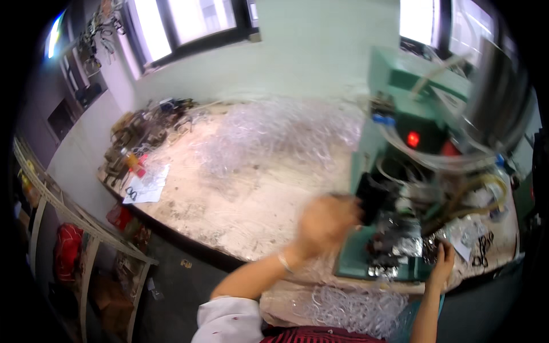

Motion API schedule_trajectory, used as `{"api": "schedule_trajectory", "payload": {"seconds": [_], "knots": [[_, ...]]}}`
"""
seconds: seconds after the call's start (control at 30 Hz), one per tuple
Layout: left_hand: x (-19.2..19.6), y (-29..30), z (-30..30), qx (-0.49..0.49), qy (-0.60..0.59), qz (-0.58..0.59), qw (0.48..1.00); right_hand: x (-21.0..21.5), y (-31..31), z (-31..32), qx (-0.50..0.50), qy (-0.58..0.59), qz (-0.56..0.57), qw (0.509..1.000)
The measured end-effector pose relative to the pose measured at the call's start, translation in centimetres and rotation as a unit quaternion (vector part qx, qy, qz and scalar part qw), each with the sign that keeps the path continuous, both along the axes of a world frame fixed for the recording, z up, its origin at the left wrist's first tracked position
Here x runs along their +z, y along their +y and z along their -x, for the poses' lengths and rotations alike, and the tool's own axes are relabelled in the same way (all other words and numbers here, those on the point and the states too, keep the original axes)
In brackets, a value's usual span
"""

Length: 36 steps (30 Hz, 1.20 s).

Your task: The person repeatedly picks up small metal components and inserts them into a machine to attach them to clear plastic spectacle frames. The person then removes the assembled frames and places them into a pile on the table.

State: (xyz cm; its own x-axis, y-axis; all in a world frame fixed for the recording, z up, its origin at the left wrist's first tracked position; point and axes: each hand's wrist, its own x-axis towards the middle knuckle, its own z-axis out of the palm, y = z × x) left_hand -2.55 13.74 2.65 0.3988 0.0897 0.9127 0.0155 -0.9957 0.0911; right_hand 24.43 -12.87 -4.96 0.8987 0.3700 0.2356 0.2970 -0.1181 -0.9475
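While the left hand [329, 224] blurs just left of the green machine's [400, 86] front, the right hand [443, 264] curls at the metal fixture [407, 246] low on that machine; neither hand's grip can be told. Clear plastic strands [280, 128] cover the tabletop [257, 206] left of the machine.
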Motion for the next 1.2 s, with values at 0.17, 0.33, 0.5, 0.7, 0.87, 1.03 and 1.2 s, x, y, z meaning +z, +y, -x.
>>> {"api": "schedule_trajectory", "payload": {"seconds": [0.17, 0.33, 0.5, 0.7, 0.87, 1.03, 1.2], "knots": [[-0.7, 26.2, 16.0, 0.357, -0.042, 0.186, 0.914, -3.6, 0.6, -0.7, -0.046, -0.24, 0.134, 0.96], [-5.0, 45.9, 28.5, 0.458, 0.06, 0.406, 0.789, -1.0, 1.8, 2.0, -0.208, -0.16, 0.23, 0.937], [-10.8, 55.5, 26.2, 0.306, 0.029, 0.539, 0.784, -3.5, -1.8, -0.7, -0.272, 0.083, -0.047, 0.958], [-10.3, 49.5, 17.5, 0.216, 0.138, 0.581, 0.772, -5.7, -4.5, -2.3, -0.215, -0.084, 0.169, 0.958], [-9.1, 38.5, 10.1, 0.228, 0.149, 0.62, 0.736, -6.8, -4.3, -4.7, -0.144, -0.229, 0.287, 0.919], [-11.3, 28.8, -0.5, 0.302, 0.133, 0.536, 0.777, -4.0, -0.9, -0.3, -0.153, -0.222, 0.243, 0.932], [-12.8, 34.3, 2.8, 0.233, 0.28, 0.524, 0.769, -1.9, 1.4, 2.0, -0.081, -0.156, 0.008, 0.984]]}}
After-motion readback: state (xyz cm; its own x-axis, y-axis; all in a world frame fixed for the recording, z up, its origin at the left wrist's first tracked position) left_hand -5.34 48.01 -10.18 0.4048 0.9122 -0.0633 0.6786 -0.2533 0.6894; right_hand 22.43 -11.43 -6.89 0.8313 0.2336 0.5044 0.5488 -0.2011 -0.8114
